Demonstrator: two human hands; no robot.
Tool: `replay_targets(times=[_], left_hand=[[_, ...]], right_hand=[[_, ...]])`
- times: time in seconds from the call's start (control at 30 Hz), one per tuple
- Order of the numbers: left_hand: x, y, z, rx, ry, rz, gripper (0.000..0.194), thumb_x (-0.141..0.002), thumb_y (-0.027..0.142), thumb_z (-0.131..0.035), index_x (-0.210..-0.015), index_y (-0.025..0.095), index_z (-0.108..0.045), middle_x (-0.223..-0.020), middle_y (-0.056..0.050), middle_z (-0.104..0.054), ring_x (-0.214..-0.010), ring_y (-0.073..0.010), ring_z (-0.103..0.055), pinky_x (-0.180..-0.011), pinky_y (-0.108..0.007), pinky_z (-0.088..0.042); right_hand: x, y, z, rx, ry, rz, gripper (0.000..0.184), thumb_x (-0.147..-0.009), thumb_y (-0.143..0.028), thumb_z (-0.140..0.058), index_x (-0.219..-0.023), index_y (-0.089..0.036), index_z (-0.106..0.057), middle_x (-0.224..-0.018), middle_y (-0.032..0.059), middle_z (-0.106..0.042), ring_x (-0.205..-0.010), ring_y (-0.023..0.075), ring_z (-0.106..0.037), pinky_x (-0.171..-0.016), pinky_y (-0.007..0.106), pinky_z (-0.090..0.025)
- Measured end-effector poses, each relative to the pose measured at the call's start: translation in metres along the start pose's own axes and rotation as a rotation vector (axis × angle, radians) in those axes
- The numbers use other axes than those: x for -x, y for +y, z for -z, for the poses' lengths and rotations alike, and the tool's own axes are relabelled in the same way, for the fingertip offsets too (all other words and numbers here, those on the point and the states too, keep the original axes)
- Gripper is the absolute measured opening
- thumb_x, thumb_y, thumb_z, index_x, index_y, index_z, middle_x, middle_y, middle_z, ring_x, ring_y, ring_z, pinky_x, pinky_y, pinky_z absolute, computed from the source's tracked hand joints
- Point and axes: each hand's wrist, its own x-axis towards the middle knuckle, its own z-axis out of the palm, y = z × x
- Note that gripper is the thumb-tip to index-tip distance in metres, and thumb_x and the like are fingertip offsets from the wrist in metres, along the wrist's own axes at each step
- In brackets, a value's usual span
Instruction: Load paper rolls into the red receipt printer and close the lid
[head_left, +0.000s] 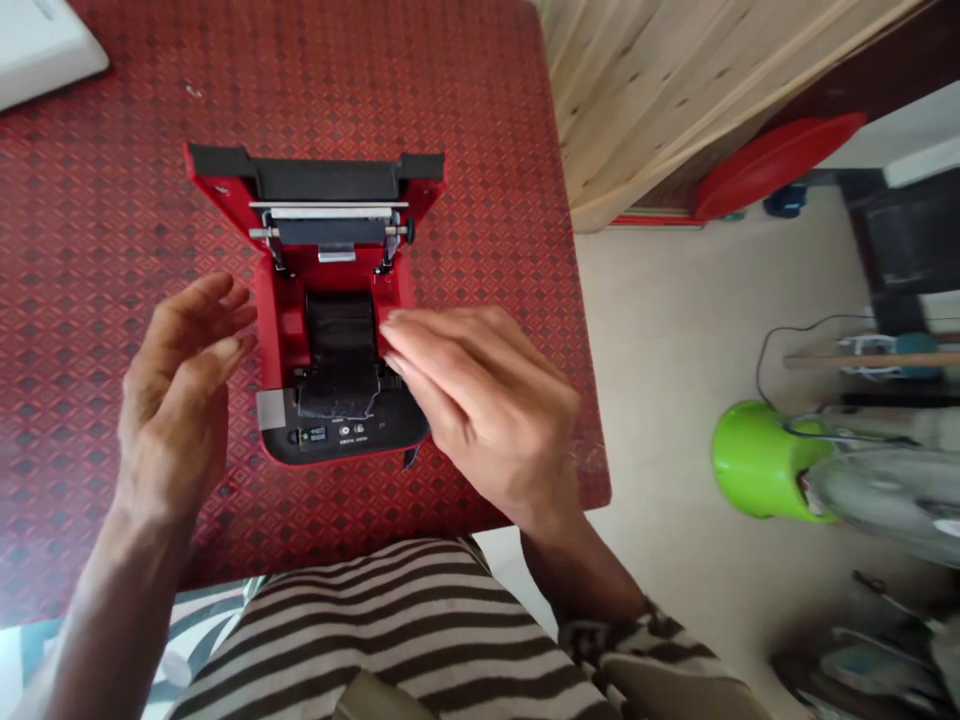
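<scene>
Head view: the red-and-black device (352, 440) is lying on the red patterned worktop (487, 80), its lid (337, 178) standing raised at twelve o'clock and its black front panel facing six o'clock. Inside the body, a black roll (341, 325) is sitting in the central well, with a loose flap of black material (337, 392) extending toward six o'clock over the panel. A metal-ended roller assembly (330, 230) is spanning the underside of the lid, and a grey square (271, 409) is marking the panel's nine o'clock end. The left hand (217, 325) is hovering beside the device at nine o'clock, open, its fingers loosely curving and holding nothing. The right hand (387, 345) is reaching in from four o'clock, bringing thumb and forefinger close together at the right inner edge of the well; whether anything is being gripped between them cannot be told. A white object (45, 50) is resting at the worktop's ten o'clock corner, striped clothing (390, 620) is showing at six o'clock, and a lime-green container (757, 460) is standing on the floor (645, 330), well apart at four o'clock.
</scene>
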Motion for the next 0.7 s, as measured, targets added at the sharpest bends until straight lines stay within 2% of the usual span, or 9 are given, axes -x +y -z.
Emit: replay_targets(times=[0.13, 0.2, 0.33, 0.4, 0.5, 0.57, 0.7], left_hand=[[-0.017, -0.018, 0.000, -0.164, -0.046, -0.144, 0.045, -0.093, 0.041, -0.068, -0.136, 0.028, -0.068, -0.137, -0.006, -0.070, -0.130, -0.0294, -0.062, -0.120, -0.054, -0.043], [-0.017, -0.022, -0.002, -0.259, -0.098, -0.192, 0.049, -0.099, 0.048, -0.060, -0.141, 0.024, -0.064, -0.142, -0.007, -0.068, -0.132, -0.0285, -0.060, -0.120, -0.051, -0.042], [-0.012, -0.025, -0.004, -0.288, -0.159, -0.224, 0.050, -0.101, 0.052, -0.056, -0.143, 0.025, -0.062, -0.139, -0.007, -0.070, -0.129, -0.0271, -0.063, -0.109, -0.044, -0.051], [-0.011, -0.026, -0.004, -0.274, -0.171, -0.234, 0.050, -0.100, 0.052, -0.057, -0.143, 0.027, -0.060, -0.138, -0.006, -0.070, -0.127, -0.0267, -0.064, -0.103, -0.041, -0.055], [-0.011, -0.025, -0.002, -0.270, -0.185, -0.235, 0.049, -0.101, 0.052, -0.056, -0.143, 0.027, -0.060, -0.141, -0.007, -0.068, -0.125, -0.0266, -0.066, -0.103, -0.042, -0.056], [-0.012, -0.025, -0.002, -0.272, -0.186, -0.230, 0.047, -0.101, 0.051, -0.056, -0.141, 0.026, -0.061, -0.141, -0.008, -0.068, -0.124, -0.0267, -0.066, -0.106, -0.043, -0.055], [-0.013, -0.027, -0.002, -0.269, -0.180, -0.233, 0.048, -0.101, 0.051, -0.056, -0.143, 0.026, -0.060, -0.142, -0.009, -0.066, -0.124, -0.0264, -0.065, -0.105, -0.043, -0.056]], right_hand=[[-0.042, -0.007, -0.018, 0.230, -0.451, 0.041, 0.024, -0.107, -0.013, -0.049, -0.113, -0.014, -0.073, -0.111, 0.0095, -0.079, -0.107, 0.0240, -0.072, -0.095, 0.039, -0.056], [-0.057, -0.012, -0.030, 0.312, -0.565, 0.036, 0.026, -0.106, -0.010, -0.047, -0.112, -0.011, -0.073, -0.110, 0.0136, -0.077, -0.109, 0.0274, -0.071, -0.091, 0.040, -0.057], [-0.073, -0.016, -0.046, 0.390, -0.625, 0.038, 0.033, -0.104, -0.004, -0.041, -0.114, -0.009, -0.072, -0.116, 0.0183, -0.074, -0.108, 0.0286, -0.072, -0.079, 0.038, -0.057], [-0.076, -0.016, -0.049, 0.423, -0.643, 0.021, 0.037, -0.104, -0.001, -0.038, -0.114, -0.008, -0.072, -0.114, 0.0191, -0.075, -0.102, 0.0275, -0.074, -0.073, 0.036, -0.056], [-0.079, -0.015, -0.050, 0.437, -0.668, 0.025, 0.042, -0.104, 0.000, -0.033, -0.115, -0.007, -0.072, -0.107, 0.0194, -0.076, -0.089, 0.0251, -0.076, -0.064, 0.035, -0.053], [-0.079, -0.015, -0.048, 0.417, -0.688, 0.056, 0.043, -0.105, -0.001, -0.032, -0.116, -0.007, -0.072, -0.106, 0.0183, -0.077, -0.088, 0.0251, -0.076, -0.063, 0.035, -0.052], [-0.081, -0.016, -0.046, 0.407, -0.728, 0.055, 0.041, -0.105, -0.002, -0.034, -0.118, -0.008, -0.072, -0.109, 0.0180, -0.077, -0.098, 0.0285, -0.076, -0.067, 0.037, -0.053]])
